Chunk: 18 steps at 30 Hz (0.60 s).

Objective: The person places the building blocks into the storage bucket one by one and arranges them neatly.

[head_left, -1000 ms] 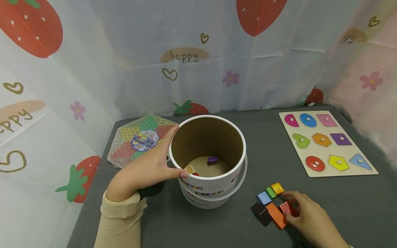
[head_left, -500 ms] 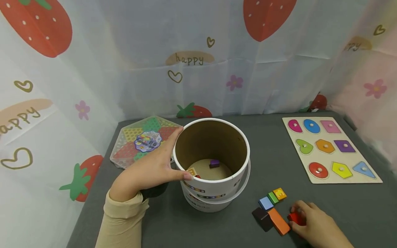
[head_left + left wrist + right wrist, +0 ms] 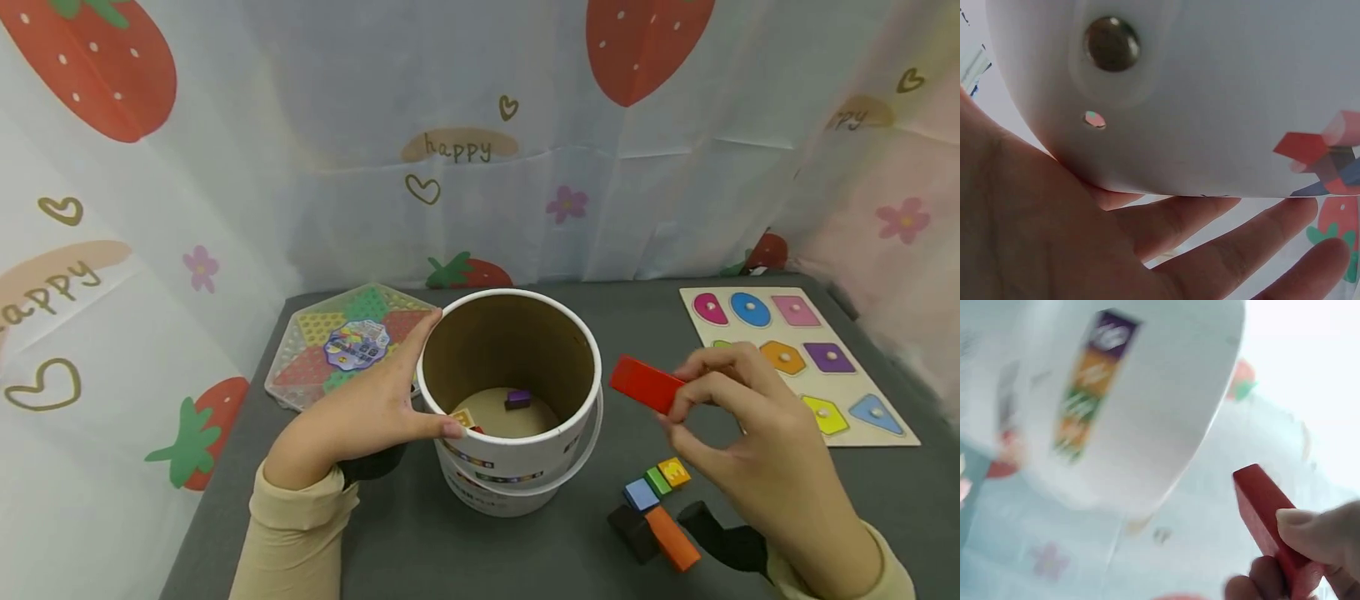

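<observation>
My right hand (image 3: 757, 433) pinches one end of a long red block (image 3: 647, 384) between thumb and fingertips, holding it raised off the table to the right of the bucket. In the right wrist view the red block (image 3: 1270, 525) slants up out of the grip. A white bucket (image 3: 517, 450) stands in the middle of the table. My left hand (image 3: 375, 400) grips its left side, thumb over the near rim and fingers spread along the wall. Inside, a purple block (image 3: 517, 399) lies on the bottom, and a cream block (image 3: 462, 417) shows partly behind the thumb.
Several blocks lie right of the bucket: yellow (image 3: 673, 472), green (image 3: 657, 481), blue (image 3: 642, 493), black (image 3: 633, 533) and orange (image 3: 672, 539). A wooden shape puzzle board (image 3: 873, 367) lies at the back right, partly behind my right hand. A clear hexagonal box (image 3: 315, 333) is at the back left.
My right hand has picked the red block up from beside the orange one and carried it up and left toward the bucket. The left hand stays on the bucket.
</observation>
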Each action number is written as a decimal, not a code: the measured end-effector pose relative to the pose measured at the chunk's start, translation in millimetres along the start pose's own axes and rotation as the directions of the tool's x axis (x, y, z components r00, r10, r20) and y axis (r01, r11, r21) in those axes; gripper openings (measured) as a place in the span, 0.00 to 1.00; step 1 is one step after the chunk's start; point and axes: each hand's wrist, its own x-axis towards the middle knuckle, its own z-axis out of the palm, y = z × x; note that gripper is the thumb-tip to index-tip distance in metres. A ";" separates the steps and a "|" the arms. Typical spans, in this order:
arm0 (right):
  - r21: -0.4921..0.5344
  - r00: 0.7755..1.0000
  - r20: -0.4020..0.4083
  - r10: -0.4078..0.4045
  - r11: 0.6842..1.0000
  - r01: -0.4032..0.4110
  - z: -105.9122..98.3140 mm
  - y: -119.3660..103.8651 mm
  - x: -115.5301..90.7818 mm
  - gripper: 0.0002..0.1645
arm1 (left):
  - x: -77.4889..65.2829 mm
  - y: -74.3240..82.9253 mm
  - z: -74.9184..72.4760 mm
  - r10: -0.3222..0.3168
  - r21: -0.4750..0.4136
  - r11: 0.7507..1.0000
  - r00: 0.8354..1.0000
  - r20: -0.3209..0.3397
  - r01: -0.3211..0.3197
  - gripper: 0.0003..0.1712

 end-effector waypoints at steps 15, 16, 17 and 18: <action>0.032 0.938 0.309 -0.154 0.988 0.151 62.7 -0.7 75.5 0.12 | -3.5 2.0 -0.2 -0.070 0.075 0.995 0.997 -0.014 0.071 0.65; 0.030 0.936 0.317 -0.154 0.988 0.153 64.1 0.2 76.3 0.12 | -3.3 2.1 -0.3 -0.068 0.073 0.995 0.998 -0.013 0.069 0.65; 0.024 0.934 0.322 -0.156 0.987 0.157 65.1 1.1 76.8 0.13 | -3.1 1.9 -0.4 -0.068 0.073 0.995 0.998 -0.013 0.069 0.65; 0.021 0.933 0.324 -0.158 0.987 0.160 65.9 1.8 76.9 0.13 | -2.9 1.8 -0.5 -0.067 0.072 0.995 0.998 -0.012 0.068 0.65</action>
